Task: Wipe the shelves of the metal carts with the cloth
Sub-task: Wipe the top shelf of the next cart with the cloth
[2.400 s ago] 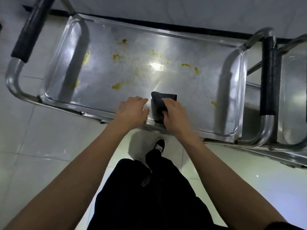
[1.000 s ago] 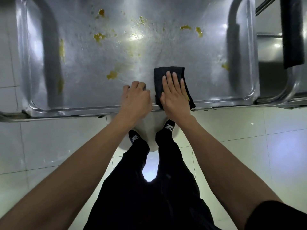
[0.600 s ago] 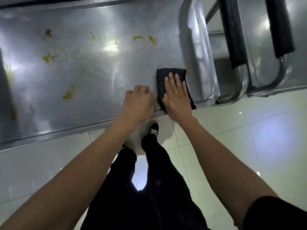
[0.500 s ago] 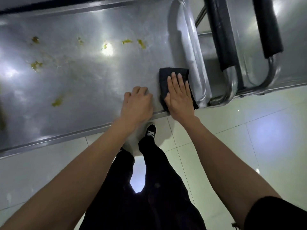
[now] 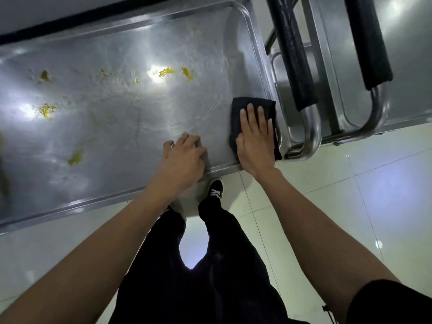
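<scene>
The top shelf of a metal cart [image 5: 121, 118] fills the upper left, dotted with yellow crumbs [image 5: 48, 110] and smears [image 5: 167, 71]. A folded dark cloth [image 5: 253, 102] lies flat in the shelf's near right corner, against the raised rim. My right hand [image 5: 256, 141] presses down on the cloth with the fingers spread flat. My left hand [image 5: 182, 160] rests on the shelf's near edge, fingers curled over the rim, holding nothing else.
A second metal cart [image 5: 404, 54] stands close on the right. Two black padded handles [image 5: 292, 54] [image 5: 367, 40] on curved steel tubes sit between the carts. My legs and a black shoe [image 5: 215, 191] stand on pale floor tiles under the shelf edge.
My right hand has slid the cloth to the right along the shelf into its near right corner. My left hand has stayed on the near rim.
</scene>
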A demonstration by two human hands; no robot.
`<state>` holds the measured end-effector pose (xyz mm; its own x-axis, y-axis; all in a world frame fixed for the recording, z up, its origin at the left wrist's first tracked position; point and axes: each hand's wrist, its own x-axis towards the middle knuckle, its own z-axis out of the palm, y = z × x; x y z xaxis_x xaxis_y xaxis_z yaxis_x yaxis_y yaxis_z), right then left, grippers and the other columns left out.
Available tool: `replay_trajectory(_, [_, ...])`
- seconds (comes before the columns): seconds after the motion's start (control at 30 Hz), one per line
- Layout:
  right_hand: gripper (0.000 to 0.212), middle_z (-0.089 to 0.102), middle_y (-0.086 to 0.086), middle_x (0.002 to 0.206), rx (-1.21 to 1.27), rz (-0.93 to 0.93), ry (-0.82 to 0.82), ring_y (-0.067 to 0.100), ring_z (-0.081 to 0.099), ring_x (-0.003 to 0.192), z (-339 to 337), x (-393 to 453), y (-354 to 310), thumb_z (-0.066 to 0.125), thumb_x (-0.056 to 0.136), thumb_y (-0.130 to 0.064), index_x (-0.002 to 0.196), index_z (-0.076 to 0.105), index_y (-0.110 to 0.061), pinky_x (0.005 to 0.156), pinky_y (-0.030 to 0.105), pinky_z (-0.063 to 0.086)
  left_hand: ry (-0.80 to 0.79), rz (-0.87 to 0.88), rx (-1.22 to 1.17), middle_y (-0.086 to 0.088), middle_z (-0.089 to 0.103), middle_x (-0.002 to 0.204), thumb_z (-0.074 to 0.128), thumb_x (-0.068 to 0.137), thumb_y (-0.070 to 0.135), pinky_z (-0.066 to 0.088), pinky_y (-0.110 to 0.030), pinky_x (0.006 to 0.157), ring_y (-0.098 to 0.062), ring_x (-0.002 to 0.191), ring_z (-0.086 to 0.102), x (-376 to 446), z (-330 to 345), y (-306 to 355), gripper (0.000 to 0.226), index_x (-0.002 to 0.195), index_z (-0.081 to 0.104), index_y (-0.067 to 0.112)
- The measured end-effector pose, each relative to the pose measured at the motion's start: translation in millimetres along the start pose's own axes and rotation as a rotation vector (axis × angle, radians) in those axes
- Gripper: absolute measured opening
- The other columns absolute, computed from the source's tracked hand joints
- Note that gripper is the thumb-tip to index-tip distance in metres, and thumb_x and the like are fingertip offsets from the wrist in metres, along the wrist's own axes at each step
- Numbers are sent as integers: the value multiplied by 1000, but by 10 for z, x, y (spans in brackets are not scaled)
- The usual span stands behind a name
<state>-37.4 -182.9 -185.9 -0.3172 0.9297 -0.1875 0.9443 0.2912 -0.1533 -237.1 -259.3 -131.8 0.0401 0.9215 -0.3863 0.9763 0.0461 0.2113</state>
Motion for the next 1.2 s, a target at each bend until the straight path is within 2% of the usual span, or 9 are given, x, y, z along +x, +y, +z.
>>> replay_trajectory(0.1, [66,9,6,167,22,-77,-12,28,3,154,51,48,-290,23,96,-33,159,13,-16,122,55,14,-24,30,-27,4,44,152,52,94,30,28,-48,109,-18,143,34,-8,1,-127,37,128,65,28])
replay_trajectory(0.17, [64,7,6,168,25,-76,-11,28,2,154,92,76,-450,22,98,-34,159,12,-16,123,54,12,9,26,-48,3,46,150,50,95,31,28,-48,110,-18,141,37,-56,-21,-284,36,128,64,27])
replay_trajectory(0.27, [62,5,5,168,11,-73,-9,26,0,154,145,90,-691,20,102,-37,160,11,-18,124,52,10,111,-52,-24,1,52,144,51,95,29,30,-47,107,-22,138,40,-206,-42,-652,32,123,67,22])
replay_trajectory(0.43, [61,0,6,168,9,-135,-22,27,-4,154,230,103,-1318,18,104,-39,160,7,-18,124,52,8,133,-178,9,-2,51,143,47,96,30,29,-49,107,-25,141,36,-430,-41,-1223,34,119,68,18])
replay_trajectory(0.63, [60,1,6,168,-25,-236,-45,27,-4,154,345,157,-2055,19,105,-37,160,8,-16,123,54,9,201,-172,38,-1,59,132,48,95,29,34,-50,101,-26,136,42,-573,-13,-1644,30,105,72,15])
replay_trajectory(0.8, [62,5,5,168,-44,-349,-74,27,-1,154,391,308,-2511,21,100,-34,160,12,-17,123,53,10,173,-106,72,3,62,127,51,92,32,34,-50,99,-26,134,40,-564,40,-1831,30,107,74,20])
replay_trajectory(1.07, [63,9,6,167,-59,-382,-30,25,3,154,389,349,-2442,26,100,-30,159,14,-14,123,52,13,244,-68,95,-1,67,117,52,90,33,34,-49,97,-28,132,43,-504,49,-1857,28,99,75,19])
replay_trajectory(1.2, [63,10,5,167,-6,-322,-19,24,4,154,339,411,-2223,24,99,-30,159,16,-14,123,51,13,246,-75,79,-4,66,102,49,90,29,35,-47,91,-27,113,51,-277,-42,-1663,29,93,74,16])
